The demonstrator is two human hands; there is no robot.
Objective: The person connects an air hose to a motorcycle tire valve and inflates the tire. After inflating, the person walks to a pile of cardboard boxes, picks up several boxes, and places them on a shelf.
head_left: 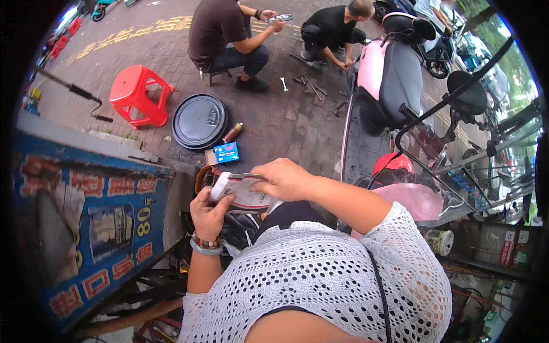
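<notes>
In front of my waist is a flat grey-and-white package [250, 193] with red edging and printing, one end of it white. My left hand [209, 214] closes round that white end, thumb on the near face; a bracelet and a bangle circle the wrist. From the other side my right hand [286, 180] grips the upper edge, its fingers bent over the printed face. Whether the package is a bottle or a pouch I cannot tell. Just beyond it on the ground lie a small blue box [226, 152] and a dark brown bottle [233, 132].
A black round tub [199, 121] and a red plastic stool [137, 94] stand ahead. One person [226, 40] sits with a phone; another [331, 34] crouches beside a pink scooter [389, 74]. A wrench [284, 84] lies on the paving. A blue sign [114, 228] borders my left.
</notes>
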